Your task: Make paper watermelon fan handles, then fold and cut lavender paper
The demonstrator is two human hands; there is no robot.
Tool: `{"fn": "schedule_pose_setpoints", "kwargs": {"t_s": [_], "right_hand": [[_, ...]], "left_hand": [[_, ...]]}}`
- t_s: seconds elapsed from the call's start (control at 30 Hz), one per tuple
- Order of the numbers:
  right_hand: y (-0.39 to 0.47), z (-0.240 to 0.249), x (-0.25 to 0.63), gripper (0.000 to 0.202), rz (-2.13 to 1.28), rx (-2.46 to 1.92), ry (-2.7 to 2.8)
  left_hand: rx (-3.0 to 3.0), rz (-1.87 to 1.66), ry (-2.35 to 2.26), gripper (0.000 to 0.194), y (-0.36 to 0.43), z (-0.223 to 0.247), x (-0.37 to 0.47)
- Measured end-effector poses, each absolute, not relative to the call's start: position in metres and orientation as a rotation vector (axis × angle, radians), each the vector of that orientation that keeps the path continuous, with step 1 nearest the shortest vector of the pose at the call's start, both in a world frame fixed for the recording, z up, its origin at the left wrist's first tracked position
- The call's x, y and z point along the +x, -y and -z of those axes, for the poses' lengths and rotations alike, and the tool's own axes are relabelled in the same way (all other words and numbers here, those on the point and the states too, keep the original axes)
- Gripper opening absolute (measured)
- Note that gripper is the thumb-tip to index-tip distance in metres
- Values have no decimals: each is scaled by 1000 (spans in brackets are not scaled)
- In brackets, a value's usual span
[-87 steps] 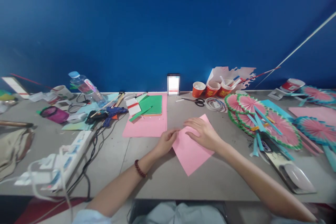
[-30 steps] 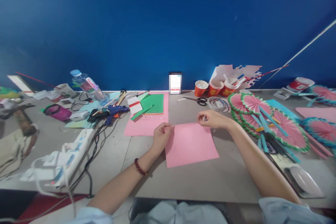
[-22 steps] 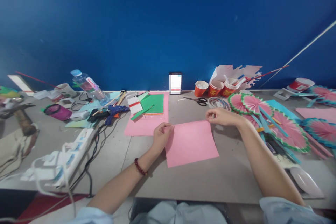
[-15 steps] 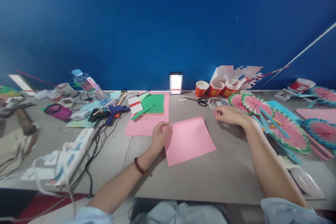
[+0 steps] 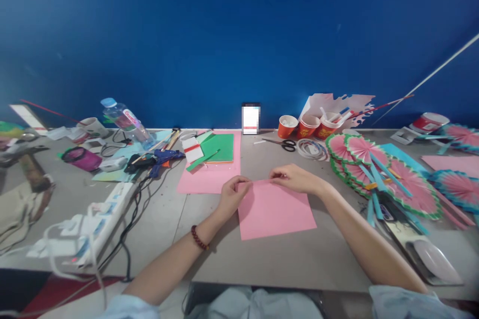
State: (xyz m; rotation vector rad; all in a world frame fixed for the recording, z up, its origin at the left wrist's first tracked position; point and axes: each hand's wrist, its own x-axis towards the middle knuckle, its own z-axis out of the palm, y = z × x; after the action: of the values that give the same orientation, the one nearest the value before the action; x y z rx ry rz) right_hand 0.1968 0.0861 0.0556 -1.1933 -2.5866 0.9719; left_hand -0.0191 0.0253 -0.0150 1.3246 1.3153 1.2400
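A sheet of pink paper (image 5: 277, 214) lies on the grey table in front of me. My left hand (image 5: 234, 197) pinches its upper left corner between thumb and fingers. On the far edge of the same sheet, right of the left hand, my right hand (image 5: 292, 178) has its fingers closed on the paper. The fingertips of both hands are partly hidden. Behind the left hand lies a larger pink sheet (image 5: 202, 185), with green paper (image 5: 226, 147) and a white bundle with a red band (image 5: 192, 149) on top.
Black-handled scissors (image 5: 288, 145), a tape roll (image 5: 312, 148) and red paper cups (image 5: 287, 127) stand at the back. Pleated pink paper fans (image 5: 407, 184) lie on the right. A blue glue gun (image 5: 164, 157), a water bottle (image 5: 129, 122) and a power strip (image 5: 101, 229) are left.
My right hand has moved left and down from near the tape roll onto the paper's far edge. The sheet has turned slightly and shifted a little to the right.
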Motion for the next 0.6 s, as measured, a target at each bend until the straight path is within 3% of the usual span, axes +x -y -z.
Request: {"fn": "schedule_pose_setpoints", "kwargs": {"t_s": [0.23,0.6], "right_hand": [[-77,-48,186,21,-797,-1167,2710],[-73,-39,183,20,-679,-1211,2750]], "left_hand": [[1638,-1224,-1286,6,-25,13,-18],[1580,-1116,-1322,12,-25,16,-17]]}}
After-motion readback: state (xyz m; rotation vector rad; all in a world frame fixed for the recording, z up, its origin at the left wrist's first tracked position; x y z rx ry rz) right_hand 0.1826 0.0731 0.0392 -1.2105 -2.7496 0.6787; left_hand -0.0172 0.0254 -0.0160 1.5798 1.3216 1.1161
